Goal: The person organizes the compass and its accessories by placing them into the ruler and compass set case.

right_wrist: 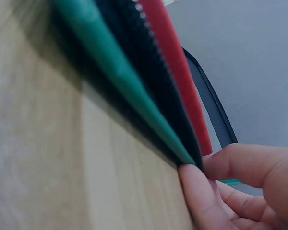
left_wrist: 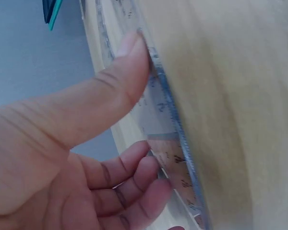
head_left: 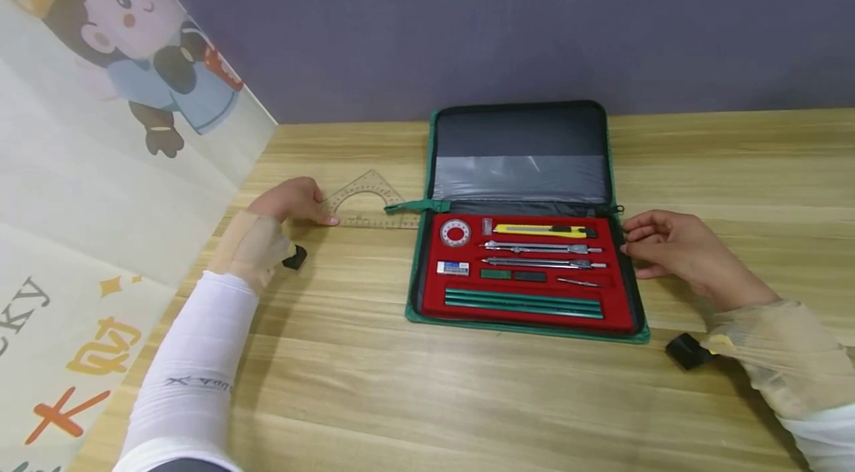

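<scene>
A clear set square with a protractor cutout lies on the table left of an open green zip case. My left hand holds its left end. In the left wrist view the thumb lies at one edge of the set square, the other fingers around its end. At the case's right side, my right hand pinches the rim. Thumb and finger meet on the green and black edge in the right wrist view. The set square's right tip touches or passes under the case; I cannot tell which.
The case's red tray holds a yellow utility knife, two metal compasses, an eraser, a round white piece and green pencils. A green strap sticks out left. Walls stand behind and left.
</scene>
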### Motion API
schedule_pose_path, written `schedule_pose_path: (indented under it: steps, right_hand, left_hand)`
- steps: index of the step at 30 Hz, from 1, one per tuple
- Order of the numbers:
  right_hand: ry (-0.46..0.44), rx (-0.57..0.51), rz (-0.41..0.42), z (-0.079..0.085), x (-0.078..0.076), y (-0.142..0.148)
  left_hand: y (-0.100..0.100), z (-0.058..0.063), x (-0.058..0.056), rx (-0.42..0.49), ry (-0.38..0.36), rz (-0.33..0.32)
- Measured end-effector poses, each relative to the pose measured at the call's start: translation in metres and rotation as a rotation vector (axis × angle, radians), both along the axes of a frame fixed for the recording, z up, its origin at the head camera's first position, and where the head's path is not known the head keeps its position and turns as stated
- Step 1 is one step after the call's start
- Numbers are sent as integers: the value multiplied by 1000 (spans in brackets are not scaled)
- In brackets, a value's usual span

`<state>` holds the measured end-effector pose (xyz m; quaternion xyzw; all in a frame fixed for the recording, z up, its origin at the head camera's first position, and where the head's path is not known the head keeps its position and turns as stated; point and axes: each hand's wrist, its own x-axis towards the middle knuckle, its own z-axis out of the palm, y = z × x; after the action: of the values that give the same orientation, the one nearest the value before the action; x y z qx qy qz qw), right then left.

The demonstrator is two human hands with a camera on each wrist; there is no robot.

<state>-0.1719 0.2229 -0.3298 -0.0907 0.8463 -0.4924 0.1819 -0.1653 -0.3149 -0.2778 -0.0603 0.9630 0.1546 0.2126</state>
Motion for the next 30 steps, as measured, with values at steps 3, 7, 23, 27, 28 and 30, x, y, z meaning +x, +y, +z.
schedule_pose_path:
  steps: [3,7,23,27,28,30]
  right_hand:
    - [3,3,-3,0,0,0]
    - [1,4,-1,1,0,-1]
    - [6,5,6,0,1,0]
    - [5,10,0,0,1,-1]
    - [5,10,-1,0,1,-1]
    - [4,10,-2,1,1,-1]
  left_hand:
    - [-1,1,-2,25,-2,3]
    - [-3,2,-3,50,8,-16]
    - [24,-1,-17,-23,279,-53]
    - [26,-4,-22,-56,306,-86]
    - [26,-4,-23,-60,308,-90]
    - [26,-5,-24,-64,308,-105]
